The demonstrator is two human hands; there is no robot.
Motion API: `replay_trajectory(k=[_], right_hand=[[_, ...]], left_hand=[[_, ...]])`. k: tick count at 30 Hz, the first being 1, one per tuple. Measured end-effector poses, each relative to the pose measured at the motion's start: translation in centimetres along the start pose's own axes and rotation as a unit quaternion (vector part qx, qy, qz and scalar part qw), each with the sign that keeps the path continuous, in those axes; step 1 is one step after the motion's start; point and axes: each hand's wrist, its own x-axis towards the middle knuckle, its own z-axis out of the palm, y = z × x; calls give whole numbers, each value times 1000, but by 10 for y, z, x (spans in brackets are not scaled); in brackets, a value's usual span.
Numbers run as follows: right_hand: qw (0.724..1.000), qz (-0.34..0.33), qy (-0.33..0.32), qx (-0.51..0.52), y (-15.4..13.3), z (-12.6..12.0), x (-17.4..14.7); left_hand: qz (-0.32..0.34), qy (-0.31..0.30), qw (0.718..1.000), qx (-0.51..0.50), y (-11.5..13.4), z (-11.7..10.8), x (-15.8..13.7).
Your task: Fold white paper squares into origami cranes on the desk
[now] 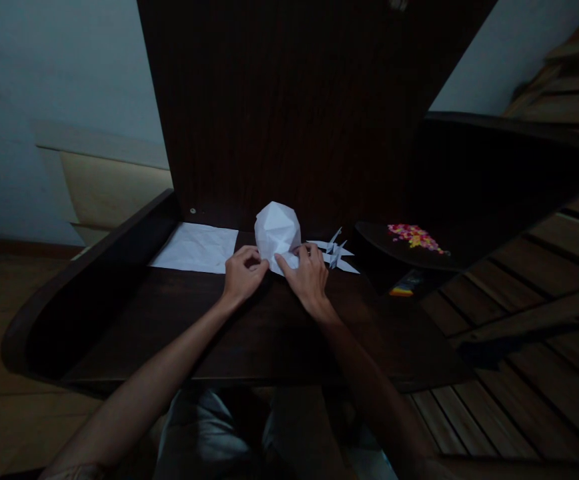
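A white sheet of paper (pixel 278 227), creased into facets and bulging upward, stands between my two hands on the dark desk. My left hand (pixel 244 272) pinches its lower left edge between thumb and fingers. On the other side, my right hand (pixel 305 270) has its thumb pressed on the lower front of the paper and its fingers curled around the right edge. Just right of my right hand stand folded paper cranes (pixel 337 252) with pointed wings. Part of the paper's lower edge is hidden by my fingers.
A flat white sheet (pixel 197 248) lies at the desk's left. Raised side panels (pixel 89 287) and a tall back board (pixel 289 113) enclose the dark desk (pixel 269 340). At the right is a dark shelf with a colourful floral pattern (pixel 417 238); wooden slats (pixel 544 387) lie beyond.
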Motion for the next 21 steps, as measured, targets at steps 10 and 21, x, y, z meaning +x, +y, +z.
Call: replay_trajectory(k=[10,21], right_hand=[[939,199,-36,278,34,15,21],[658,313,-261,633,43,13,-8]], left_hand=[[-105,29,988,-109,-1,-10,10],[-353,135,888,-262,-23,-32,47]])
